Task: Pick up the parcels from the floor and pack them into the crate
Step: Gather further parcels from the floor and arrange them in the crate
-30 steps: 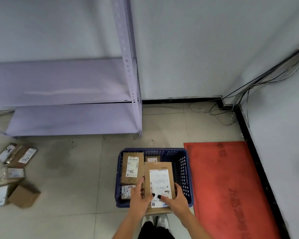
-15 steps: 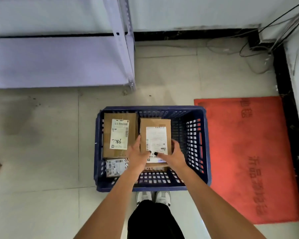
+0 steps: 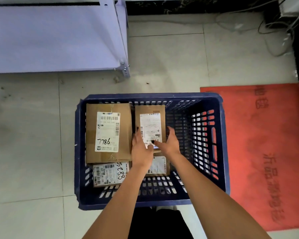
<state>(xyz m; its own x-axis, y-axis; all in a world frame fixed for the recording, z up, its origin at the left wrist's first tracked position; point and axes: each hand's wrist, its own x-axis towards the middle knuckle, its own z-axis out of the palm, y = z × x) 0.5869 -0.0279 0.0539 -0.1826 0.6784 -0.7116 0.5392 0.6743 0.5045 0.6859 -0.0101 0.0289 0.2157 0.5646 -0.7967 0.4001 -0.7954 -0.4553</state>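
The narrow brown cardboard parcel with the white shipping label (image 3: 150, 125) is down inside the dark blue slatted plastic crate (image 3: 212, 145) now. A second ago it was held up over the near rim; now it sits low in the middle, just beside the big box. That looks like one more parcel nearly packed, with only the letting go left.

Left to right: the pale lilac metal shelf unit (image 3: 55, 37) stands far left on the tiled floor (image 3: 33, 135). In the crate's left side lies the large brown cardboard box (image 3: 109, 131), its white label hand-marked "7786" in black. Near it, lower, sits a small parcel with a white label (image 3: 109, 175) scrawled "5289", read sideways. The left hand (image 3: 141, 149) grips the narrow parcel's left edge, thumb lying on the label. The right hand (image 3: 169, 142) curls round its right edge, thumb on the label too. Beneath their wrists a flat brown parcel (image 3: 160, 167) peeks out. The narrow parcel's print is too fine to read. The right side of the crate shows no parcels. Right of the crate lies the red floor mat (image 3: 266, 152), with faint characters I cannot make out.
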